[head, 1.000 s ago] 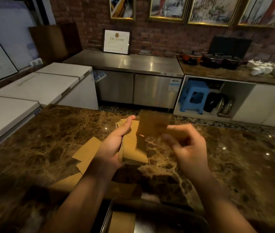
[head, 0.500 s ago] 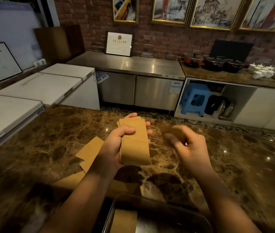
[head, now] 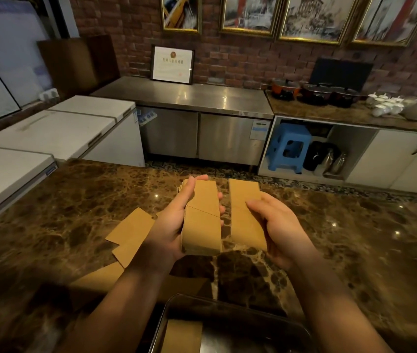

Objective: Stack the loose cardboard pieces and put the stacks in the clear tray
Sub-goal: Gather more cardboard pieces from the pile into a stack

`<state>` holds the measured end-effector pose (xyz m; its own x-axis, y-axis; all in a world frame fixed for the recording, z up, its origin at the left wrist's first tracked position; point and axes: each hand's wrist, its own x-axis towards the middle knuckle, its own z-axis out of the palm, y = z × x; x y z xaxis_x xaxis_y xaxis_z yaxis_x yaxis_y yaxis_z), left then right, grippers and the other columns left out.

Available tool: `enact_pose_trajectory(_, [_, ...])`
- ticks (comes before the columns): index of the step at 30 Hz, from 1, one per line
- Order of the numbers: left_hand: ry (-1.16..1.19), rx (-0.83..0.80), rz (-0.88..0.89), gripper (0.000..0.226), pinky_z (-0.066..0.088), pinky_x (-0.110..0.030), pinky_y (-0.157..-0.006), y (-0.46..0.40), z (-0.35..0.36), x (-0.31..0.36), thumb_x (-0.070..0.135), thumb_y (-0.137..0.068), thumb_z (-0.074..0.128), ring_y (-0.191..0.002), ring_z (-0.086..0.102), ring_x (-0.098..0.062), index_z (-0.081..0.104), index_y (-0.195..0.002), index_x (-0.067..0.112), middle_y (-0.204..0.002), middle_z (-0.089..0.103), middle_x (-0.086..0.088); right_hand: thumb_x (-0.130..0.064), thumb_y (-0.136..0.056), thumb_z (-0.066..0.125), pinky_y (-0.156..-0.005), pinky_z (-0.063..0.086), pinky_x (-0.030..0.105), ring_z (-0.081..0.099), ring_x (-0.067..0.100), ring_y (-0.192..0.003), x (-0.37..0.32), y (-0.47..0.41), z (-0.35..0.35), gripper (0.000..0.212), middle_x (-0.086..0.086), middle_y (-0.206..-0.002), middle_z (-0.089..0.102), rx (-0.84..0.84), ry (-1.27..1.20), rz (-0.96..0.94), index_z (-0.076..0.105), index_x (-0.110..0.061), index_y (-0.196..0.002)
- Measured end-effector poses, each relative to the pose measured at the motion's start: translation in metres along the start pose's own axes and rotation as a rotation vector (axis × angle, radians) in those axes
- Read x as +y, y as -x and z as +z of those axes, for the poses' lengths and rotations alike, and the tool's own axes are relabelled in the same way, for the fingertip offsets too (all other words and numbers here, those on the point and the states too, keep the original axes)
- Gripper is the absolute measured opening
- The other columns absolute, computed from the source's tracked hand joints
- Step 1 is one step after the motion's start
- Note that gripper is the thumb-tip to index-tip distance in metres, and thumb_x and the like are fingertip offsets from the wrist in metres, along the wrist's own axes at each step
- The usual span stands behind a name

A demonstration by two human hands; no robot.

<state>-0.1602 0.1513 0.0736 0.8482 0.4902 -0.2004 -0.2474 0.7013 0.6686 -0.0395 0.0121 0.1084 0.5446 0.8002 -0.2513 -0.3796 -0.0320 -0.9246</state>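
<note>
Right hand [head: 276, 225] now holding cardboard piece [head: 245, 212]

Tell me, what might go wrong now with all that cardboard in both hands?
The stack in the left hand looks uneven, its top pieces skewed, so some could slide out of the grip. The piece in the right hand is held only at its edge and might drop. Loose pieces on the counter lie under the left arm and could get swept off.

Two hands [head: 169, 225] [head: 278, 230]; two held cardboard stacks [head: 202, 225] [head: 245, 215]; one clear tray [head: 227, 305]; four gold-framed paintings [head: 248, 14].
</note>
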Motion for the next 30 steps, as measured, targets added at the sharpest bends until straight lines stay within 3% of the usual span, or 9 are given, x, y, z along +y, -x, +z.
enact_pose_trajectory(7, [0.002, 0.060, 0.043, 0.045, 0.052, -0.059, -0.092, -0.006, 0.010, -0.017, 0.042, -0.075, 0.067, -0.110, 0.066, -0.040, 0.069, -0.119, 0.030, -0.121, 0.069, -0.018, -0.030, -0.089, 0.072, -0.084, 0.059, 0.033, 0.068, 0.010, -0.091, 0.021, -0.007, 0.016, 0.028, -0.002, -0.104, 0.070, 0.180, 0.503, -0.231, 0.066, -0.021, -0.115])
enact_pose_trajectory(10, [0.009, 0.038, 0.044, 0.041, 0.056, -0.054, -0.083, -0.010, 0.015, -0.020, 0.029, -0.076, 0.071, -0.100, 0.071, -0.036, 0.070, -0.117, 0.028, -0.113, 0.072, -0.015, -0.048, -0.087, 0.067, -0.071, 0.044, 0.004, 0.054, -0.002, -0.087, 0.030, -0.006, 0.016, 0.033, -0.009, -0.105, 0.053, 0.266, 0.828, -0.419, 0.062, -0.033, -0.117])
enact_pose_trajectory(13, [-0.019, 0.049, 0.052, 0.043, 0.059, -0.048, -0.075, -0.016, 0.020, -0.025, 0.008, -0.079, 0.067, -0.093, 0.071, -0.033, 0.067, -0.119, 0.026, -0.116, 0.069, -0.020, -0.055, -0.086, 0.064, -0.079, 0.052, 0.017, 0.055, 0.001, -0.089, 0.036, -0.008, 0.014, 0.038, -0.010, -0.110, 0.046, 0.312, 0.867, -0.422, 0.055, -0.035, -0.118])
enact_pose_trajectory(15, [-0.001, 0.066, 0.087, 0.042, 0.059, -0.050, -0.078, -0.021, 0.023, -0.029, 0.001, -0.087, 0.058, -0.097, 0.071, -0.033, 0.066, -0.119, 0.026, -0.116, 0.070, -0.020, -0.060, -0.082, 0.067, -0.086, 0.057, 0.035, 0.059, 0.007, -0.099, 0.034, -0.010, 0.012, 0.053, -0.006, -0.122, 0.047, 0.315, 0.771, -0.276, 0.047, -0.034, -0.123])
enact_pose_trajectory(17, [-0.002, 0.082, 0.167, 0.043, 0.055, -0.054, -0.090, -0.027, 0.029, -0.035, 0.000, -0.090, 0.053, -0.103, 0.069, -0.034, 0.064, -0.122, 0.028, -0.117, 0.070, -0.017, -0.057, -0.083, 0.068, -0.083, 0.059, 0.034, 0.065, 0.015, -0.103, 0.025, -0.011, 0.005, 0.060, 0.002, -0.125, 0.058, 0.250, 0.385, -0.032, 0.049, -0.026, -0.130])
enact_pose_trajectory(19, [-0.047, 0.075, 0.265, 0.049, 0.052, -0.055, -0.094, -0.036, 0.035, -0.040, -0.005, -0.091, 0.051, -0.105, 0.068, -0.036, 0.060, -0.126, 0.028, -0.118, 0.068, -0.020, -0.041, -0.087, 0.067, -0.074, 0.060, 0.031, 0.071, 0.019, -0.096, 0.018, -0.008, -0.009, 0.041, 0.007, -0.108, 0.073, 0.080, -0.119, 0.167, 0.065, -0.019, -0.122])
enact_pose_trajectory(21, [-0.130, 0.077, 0.335, 0.057, 0.053, -0.052, -0.093, -0.046, 0.039, -0.048, -0.008, -0.091, 0.052, -0.108, 0.068, -0.034, 0.054, -0.132, 0.032, -0.119, 0.068, -0.021, -0.024, -0.081, 0.071, -0.089, 0.057, 0.041, 0.067, 0.028, -0.109, 0.024, -0.008, -0.025, 0.033, 0.014, -0.111, 0.072, -0.017, -0.309, 0.212, 0.072, -0.015, -0.113])
enact_pose_trajectory(26, [-0.357, 0.085, 0.333, 0.081, 0.056, -0.035, -0.083, -0.070, 0.033, -0.071, -0.001, -0.081, 0.073, -0.112, 0.064, -0.026, 0.039, -0.141, 0.042, -0.126, 0.062, -0.011, 0.000, -0.077, 0.075, -0.087, 0.056, 0.041, 0.069, 0.030, -0.106, 0.045, -0.028, -0.058, 0.048, 0.016, -0.114, 0.072, 0.124, -0.052, 0.054, 0.062, -0.011, -0.123])
enact_pose_trajectory(30, [-0.463, 0.116, 0.197, 0.071, 0.056, -0.032, -0.080, -0.088, 0.025, -0.075, 0.003, -0.076, 0.079, -0.107, 0.067, -0.023, 0.050, -0.133, 0.035, -0.124, 0.063, -0.012, -0.006, -0.076, 0.081, -0.079, 0.049, 0.022, 0.062, 0.008, -0.097, 0.052, -0.036, -0.089, 0.048, -0.007, -0.107, 0.064, 0.263, 0.597, -0.229, 0.055, -0.034, -0.106])
